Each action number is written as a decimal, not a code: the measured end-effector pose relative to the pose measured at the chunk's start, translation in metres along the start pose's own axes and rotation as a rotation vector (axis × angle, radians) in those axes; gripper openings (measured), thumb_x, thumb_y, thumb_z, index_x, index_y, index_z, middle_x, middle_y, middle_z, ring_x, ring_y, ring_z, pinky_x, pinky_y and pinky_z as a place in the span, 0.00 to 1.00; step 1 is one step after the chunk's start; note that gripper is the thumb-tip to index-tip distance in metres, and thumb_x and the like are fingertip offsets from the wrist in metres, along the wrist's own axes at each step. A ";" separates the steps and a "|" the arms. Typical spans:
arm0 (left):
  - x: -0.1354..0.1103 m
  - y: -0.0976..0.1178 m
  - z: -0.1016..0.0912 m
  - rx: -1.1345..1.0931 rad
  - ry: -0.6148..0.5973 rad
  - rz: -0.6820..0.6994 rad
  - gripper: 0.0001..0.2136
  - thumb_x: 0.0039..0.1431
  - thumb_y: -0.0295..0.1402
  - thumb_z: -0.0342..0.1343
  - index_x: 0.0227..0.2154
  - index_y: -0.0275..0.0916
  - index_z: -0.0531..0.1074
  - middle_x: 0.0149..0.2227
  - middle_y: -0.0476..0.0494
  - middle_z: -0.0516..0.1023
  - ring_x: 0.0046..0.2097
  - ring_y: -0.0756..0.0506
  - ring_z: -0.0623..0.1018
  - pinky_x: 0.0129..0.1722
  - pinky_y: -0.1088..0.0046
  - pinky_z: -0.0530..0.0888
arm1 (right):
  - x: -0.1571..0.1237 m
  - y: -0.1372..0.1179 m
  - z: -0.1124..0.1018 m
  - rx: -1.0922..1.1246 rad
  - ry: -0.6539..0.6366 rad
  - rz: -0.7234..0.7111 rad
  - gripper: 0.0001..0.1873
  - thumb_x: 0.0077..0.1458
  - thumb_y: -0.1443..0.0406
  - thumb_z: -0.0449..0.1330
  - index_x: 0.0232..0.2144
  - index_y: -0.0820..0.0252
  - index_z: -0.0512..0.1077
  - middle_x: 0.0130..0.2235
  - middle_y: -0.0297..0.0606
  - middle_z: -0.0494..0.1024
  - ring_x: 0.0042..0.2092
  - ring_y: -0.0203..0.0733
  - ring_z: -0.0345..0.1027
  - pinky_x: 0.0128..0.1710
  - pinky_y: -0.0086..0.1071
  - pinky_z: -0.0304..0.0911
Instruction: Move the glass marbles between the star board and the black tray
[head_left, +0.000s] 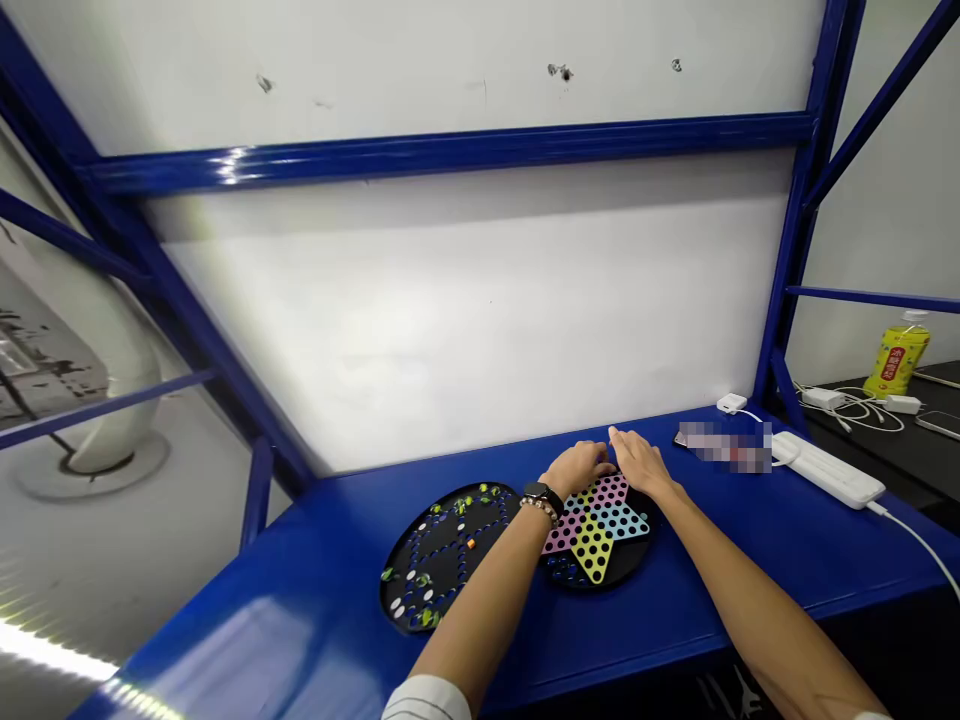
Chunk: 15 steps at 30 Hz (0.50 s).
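A star-shaped Chinese checkers board with pink, yellow and light-blue points lies over a round black tray. My left hand, with a dark watch and a beaded bracelet at the wrist, rests at the far side of the star, fingers apart and bent down towards it. Right beside it, my right hand leans over the far right edge with its fingers stretched out. The fingertips partly hide the star's far points. Left of my left forearm sits a second round black board, holding several green-yellow marbles, white discs and an orange die.
A phone, partly blurred, and a white power strip with cables lie on the blue tabletop at right. A white panel in a blue frame rises behind. A yellow drink bottle stands on a dark table.
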<state>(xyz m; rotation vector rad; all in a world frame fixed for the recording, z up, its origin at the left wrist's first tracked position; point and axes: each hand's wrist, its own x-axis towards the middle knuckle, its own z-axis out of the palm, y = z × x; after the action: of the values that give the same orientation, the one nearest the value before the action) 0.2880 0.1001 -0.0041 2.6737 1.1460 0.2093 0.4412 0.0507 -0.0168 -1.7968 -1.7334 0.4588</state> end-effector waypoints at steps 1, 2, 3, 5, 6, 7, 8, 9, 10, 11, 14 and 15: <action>0.001 -0.002 0.000 -0.022 0.001 0.020 0.12 0.62 0.42 0.53 0.37 0.39 0.74 0.38 0.42 0.79 0.39 0.42 0.79 0.36 0.70 0.71 | 0.000 0.000 0.000 -0.001 -0.001 0.002 0.34 0.66 0.47 0.30 0.40 0.53 0.72 0.46 0.42 0.76 0.53 0.50 0.66 0.51 0.44 0.56; 0.002 -0.004 -0.001 -0.045 0.004 0.040 0.12 0.61 0.42 0.54 0.36 0.39 0.75 0.37 0.42 0.79 0.38 0.43 0.78 0.36 0.70 0.72 | 0.000 0.000 0.000 0.000 -0.004 0.003 0.34 0.66 0.46 0.30 0.40 0.53 0.72 0.46 0.42 0.76 0.53 0.50 0.66 0.51 0.45 0.55; 0.003 -0.005 -0.002 -0.070 0.009 0.058 0.12 0.60 0.42 0.55 0.35 0.39 0.76 0.36 0.43 0.80 0.38 0.43 0.78 0.36 0.71 0.72 | 0.000 0.000 0.001 0.002 -0.006 0.006 0.34 0.66 0.46 0.30 0.40 0.53 0.72 0.46 0.42 0.76 0.53 0.50 0.66 0.52 0.45 0.55; 0.003 -0.005 -0.004 -0.116 0.030 0.085 0.11 0.59 0.41 0.57 0.35 0.38 0.76 0.36 0.43 0.80 0.38 0.44 0.78 0.37 0.71 0.72 | 0.000 0.001 0.001 0.007 -0.007 0.005 0.35 0.66 0.46 0.30 0.39 0.54 0.72 0.46 0.42 0.76 0.53 0.50 0.66 0.53 0.46 0.55; 0.004 -0.004 -0.005 -0.135 0.046 0.093 0.11 0.59 0.40 0.58 0.36 0.38 0.76 0.37 0.42 0.80 0.39 0.44 0.78 0.38 0.71 0.72 | 0.000 0.001 0.000 0.007 -0.009 0.004 0.35 0.66 0.46 0.30 0.39 0.54 0.72 0.46 0.42 0.76 0.53 0.50 0.66 0.53 0.46 0.55; 0.004 -0.003 -0.006 -0.152 0.061 0.097 0.11 0.59 0.39 0.58 0.37 0.38 0.76 0.38 0.42 0.80 0.39 0.44 0.78 0.38 0.71 0.72 | 0.000 0.001 0.000 0.006 -0.010 0.001 0.35 0.66 0.46 0.30 0.38 0.55 0.72 0.46 0.42 0.76 0.52 0.50 0.66 0.52 0.46 0.55; 0.003 0.000 -0.007 -0.167 0.075 0.099 0.11 0.59 0.39 0.57 0.38 0.37 0.76 0.39 0.41 0.80 0.40 0.44 0.78 0.39 0.71 0.72 | 0.000 0.001 0.000 0.004 -0.013 -0.001 0.35 0.66 0.46 0.30 0.37 0.55 0.72 0.46 0.42 0.76 0.52 0.50 0.66 0.52 0.47 0.55; 0.002 0.002 -0.009 -0.176 0.085 0.096 0.11 0.60 0.38 0.56 0.39 0.37 0.76 0.39 0.41 0.80 0.40 0.44 0.78 0.40 0.70 0.72 | 0.000 0.001 -0.001 0.003 -0.015 -0.001 0.35 0.66 0.46 0.30 0.37 0.55 0.72 0.46 0.42 0.76 0.52 0.50 0.66 0.52 0.46 0.55; -0.001 0.003 -0.012 -0.182 0.091 0.090 0.11 0.61 0.38 0.54 0.38 0.37 0.76 0.40 0.40 0.80 0.41 0.44 0.77 0.41 0.70 0.72 | 0.000 0.001 -0.001 0.003 -0.017 0.000 0.35 0.66 0.47 0.30 0.38 0.55 0.72 0.46 0.43 0.76 0.52 0.50 0.66 0.52 0.46 0.56; -0.006 0.004 -0.016 -0.185 0.096 0.080 0.12 0.62 0.38 0.53 0.38 0.37 0.76 0.40 0.41 0.80 0.41 0.44 0.77 0.42 0.70 0.72 | 0.000 0.001 -0.001 0.006 -0.016 0.002 0.35 0.66 0.47 0.30 0.38 0.55 0.72 0.46 0.43 0.76 0.52 0.50 0.66 0.52 0.46 0.56; -0.031 -0.003 -0.037 -0.179 0.091 0.025 0.14 0.64 0.37 0.47 0.41 0.38 0.76 0.43 0.43 0.80 0.43 0.45 0.76 0.44 0.71 0.70 | 0.000 0.001 -0.002 0.028 -0.007 0.006 0.36 0.65 0.45 0.30 0.40 0.54 0.73 0.46 0.43 0.76 0.52 0.50 0.66 0.52 0.46 0.55; -0.044 -0.008 -0.046 -0.174 0.076 0.001 0.14 0.63 0.36 0.47 0.41 0.38 0.76 0.43 0.44 0.80 0.43 0.45 0.76 0.44 0.71 0.70 | 0.000 0.001 -0.002 0.035 -0.009 0.004 0.36 0.65 0.45 0.30 0.40 0.54 0.73 0.46 0.43 0.76 0.51 0.50 0.67 0.52 0.46 0.55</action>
<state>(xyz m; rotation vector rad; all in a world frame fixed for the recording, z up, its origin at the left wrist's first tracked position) 0.2422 0.0798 0.0369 2.5331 1.0942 0.3949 0.4428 0.0499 -0.0161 -1.7765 -1.7176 0.4964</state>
